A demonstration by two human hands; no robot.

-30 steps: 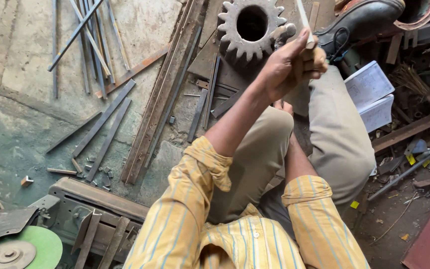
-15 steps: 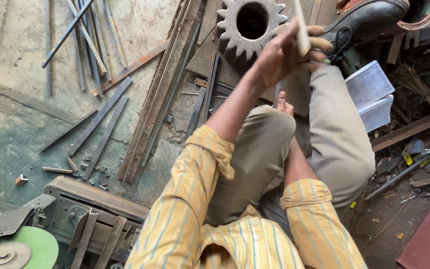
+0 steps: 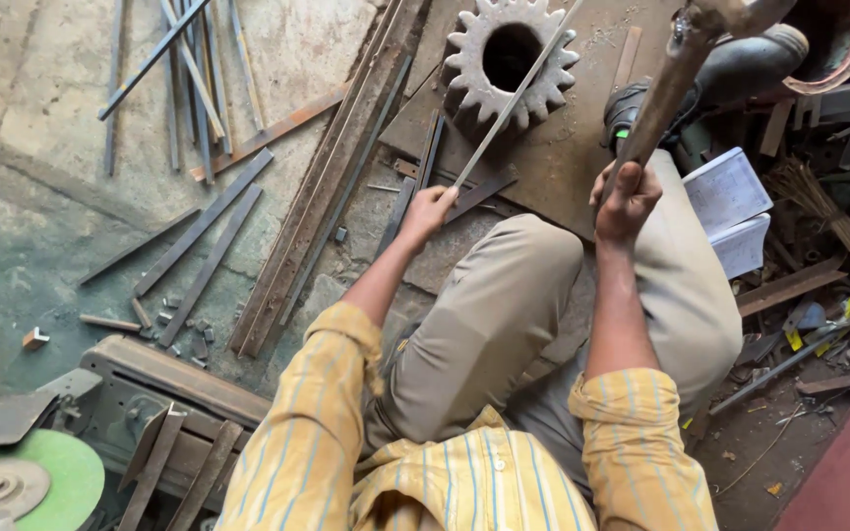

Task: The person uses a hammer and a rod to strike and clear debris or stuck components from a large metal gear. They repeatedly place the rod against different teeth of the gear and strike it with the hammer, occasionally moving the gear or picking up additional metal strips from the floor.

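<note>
My left hand grips the near end of a thin pale metal rod that slants up and away over a large toothed gear. The gear lies flat on a rusty steel plate. My right hand is closed around the wooden handle of a hammer, raised upright above my right knee; the hammer head is cut off at the top edge. I sit on the floor in beige trousers and a yellow striped shirt.
Flat steel bars and angle irons lie across the concrete floor at left. A cut-off saw with a green disc sits at lower left. A black boot, an open booklet, a broom and scrap clutter the right side.
Both hands were together near the gear before. Now they have parted: the left holds the rod lower down, and the right has swung the hammer upright, closer to the camera.
</note>
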